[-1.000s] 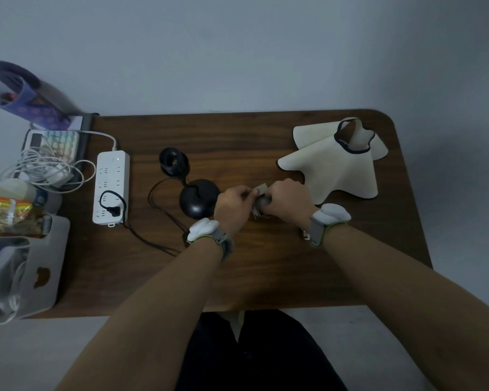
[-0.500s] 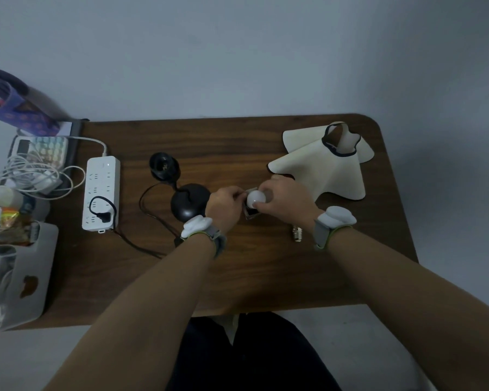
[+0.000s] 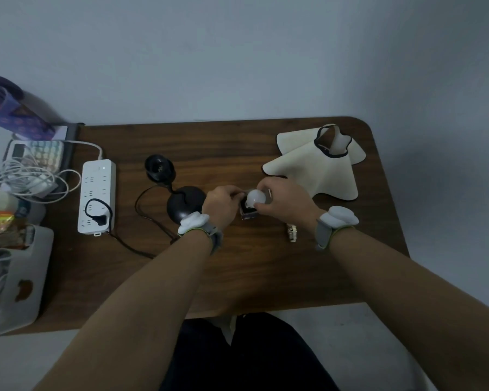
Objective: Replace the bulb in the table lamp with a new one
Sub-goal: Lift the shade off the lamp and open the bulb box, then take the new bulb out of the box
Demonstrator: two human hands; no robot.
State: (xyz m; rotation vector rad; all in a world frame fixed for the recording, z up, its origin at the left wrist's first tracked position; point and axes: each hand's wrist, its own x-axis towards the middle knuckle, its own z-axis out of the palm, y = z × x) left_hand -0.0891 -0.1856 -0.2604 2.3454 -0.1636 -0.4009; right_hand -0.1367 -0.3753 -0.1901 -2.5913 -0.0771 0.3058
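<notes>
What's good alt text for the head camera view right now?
Two hands pull a white bulb from a small dark box over a wooden table. A black lamp without its shade stands left; the cream shade lies right.

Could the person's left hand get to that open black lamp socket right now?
Probably yes, once freed. The left hand is gripping the small dark box beside the lamp base; the lamp socket sits just beyond, uncovered, with only bare table around it.

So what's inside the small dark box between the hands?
A white bulb sticks out of the small dark box, gripped by the right hand; the left hand steadies the box. The bulb's base and the box's interior are hidden.
</notes>
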